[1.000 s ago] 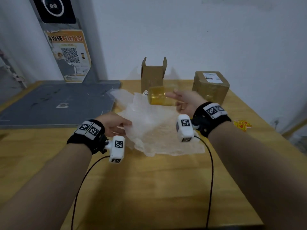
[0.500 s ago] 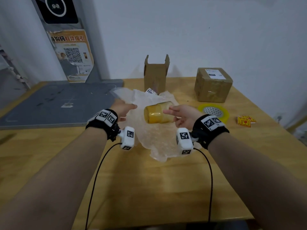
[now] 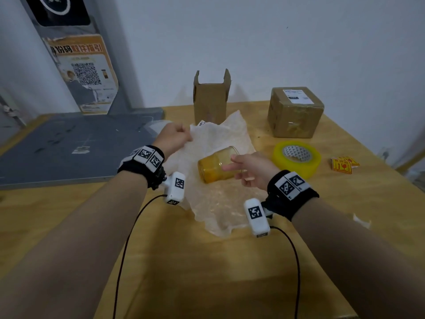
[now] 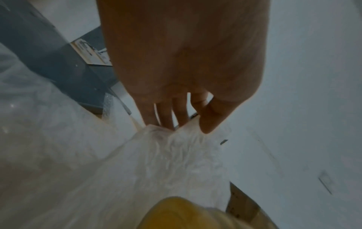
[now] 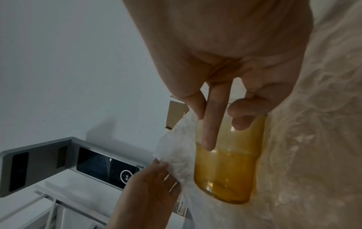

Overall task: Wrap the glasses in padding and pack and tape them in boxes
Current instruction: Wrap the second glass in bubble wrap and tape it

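An amber glass (image 3: 215, 166) (image 5: 227, 162) lies on its side over a white bubble-wrap sheet (image 3: 216, 203) (image 4: 166, 162) spread on the wooden table. My right hand (image 3: 250, 169) (image 5: 225, 108) grips the glass at its open rim, fingers along its wall. My left hand (image 3: 174, 137) (image 4: 176, 120) pinches the sheet's far left edge and lifts it. An open cardboard box (image 3: 211, 100) stands upright behind the sheet.
A taped cardboard box (image 3: 295, 112) stands at the back right, with a yellow tape roll (image 3: 296, 157) in front of it. Red-yellow stickers (image 3: 343, 164) lie further right. A grey mat (image 3: 69, 148) covers the table's left side. The wall is close behind.
My right hand has brought the glass toward me and laid it lower over the sheet. My left hand has slid to the sheet's far left edge and raised it.
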### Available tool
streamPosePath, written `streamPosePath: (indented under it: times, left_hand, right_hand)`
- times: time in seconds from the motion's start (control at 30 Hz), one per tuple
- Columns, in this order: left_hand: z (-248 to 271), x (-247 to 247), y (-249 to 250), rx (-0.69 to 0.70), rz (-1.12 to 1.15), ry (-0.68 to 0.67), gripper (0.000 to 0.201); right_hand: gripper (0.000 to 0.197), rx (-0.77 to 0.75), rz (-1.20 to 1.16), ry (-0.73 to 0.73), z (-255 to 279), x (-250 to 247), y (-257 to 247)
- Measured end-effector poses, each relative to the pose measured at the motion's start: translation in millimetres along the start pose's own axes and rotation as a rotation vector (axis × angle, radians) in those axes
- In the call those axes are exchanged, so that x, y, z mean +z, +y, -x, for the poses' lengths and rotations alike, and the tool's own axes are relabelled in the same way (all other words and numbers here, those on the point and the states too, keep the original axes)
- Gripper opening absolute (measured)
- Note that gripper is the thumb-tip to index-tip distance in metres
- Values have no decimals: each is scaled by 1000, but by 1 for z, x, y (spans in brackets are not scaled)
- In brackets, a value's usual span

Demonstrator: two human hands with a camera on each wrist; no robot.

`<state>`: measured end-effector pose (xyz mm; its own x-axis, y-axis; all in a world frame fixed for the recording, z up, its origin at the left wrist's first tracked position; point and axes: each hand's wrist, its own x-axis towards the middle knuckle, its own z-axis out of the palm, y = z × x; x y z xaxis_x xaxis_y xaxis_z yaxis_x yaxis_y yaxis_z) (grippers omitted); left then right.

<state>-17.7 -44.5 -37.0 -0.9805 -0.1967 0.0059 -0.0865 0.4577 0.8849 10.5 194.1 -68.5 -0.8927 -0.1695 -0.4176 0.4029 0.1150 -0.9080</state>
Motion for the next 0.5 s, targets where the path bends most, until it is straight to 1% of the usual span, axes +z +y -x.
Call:
streamPosePath:
  times: [0.03,0.1,0.17,0.2,0.23,0.27,0.3,0.33,0.37,0.4,0.47,0.5]
  left_hand:
    - [3,1,1,41,-24,-11,26]
    - [12,6,7,54,-65,-87,18]
    - [19,11,11,26,-144,-188,59]
    - [21,14,14,23,-222,-199,66]
    - [21,16,15,55,-297,-171,61]
    - [23,17,17,76,-328,-122,52]
    - [26,17,18,103,-317,-81,41]
    - [28,16,17,137,-283,-72,28]
    - [31,14,15,182,-263,-99,14]
    - [34,12,11,220,-257,-147,14]
    - [39,9,-4,253,-246,-231,27]
    - [42,8,-11,260,-238,-259,30]
  right_hand:
    - [22,0,6,-1,0,0,0]
    - [22,6,15,-6,2,0,-1]
    - [21,13,21,-13,4,0,-3]
    - [21,15,23,-14,6,0,-3]
    - [20,18,23,-12,7,0,-3]
    - [21,19,23,-6,8,0,-3]
    - [22,17,23,-2,9,1,-3]
    - [24,14,23,1,10,1,-3]
    - [25,13,22,2,11,1,-2]
    - [25,14,20,2,11,1,-2]
    - [22,14,15,8,13,2,-1]
    - [22,10,13,14,13,3,0]
